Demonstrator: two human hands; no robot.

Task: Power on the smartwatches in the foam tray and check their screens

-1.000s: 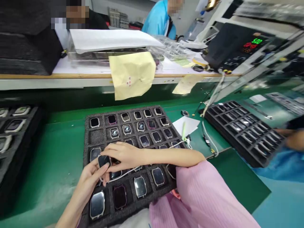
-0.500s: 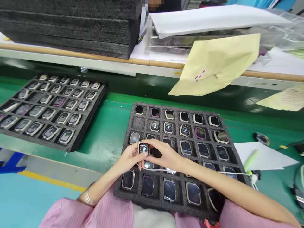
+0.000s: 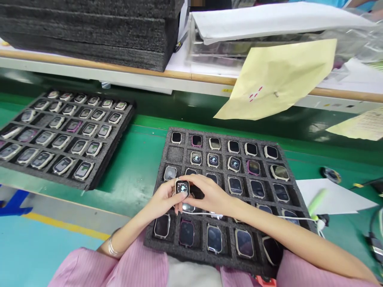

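Over the foam tray (image 3: 176,153), both hands' fingers (image 3: 170,192) pinch one lit watch (image 3: 182,187).

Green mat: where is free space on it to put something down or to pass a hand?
The green mat is bare between the left foam tray and the middle foam tray, and behind both trays. The middle tray is crowded: both hands, left hand and right hand, hold a watch body there. One pocket is vacant.
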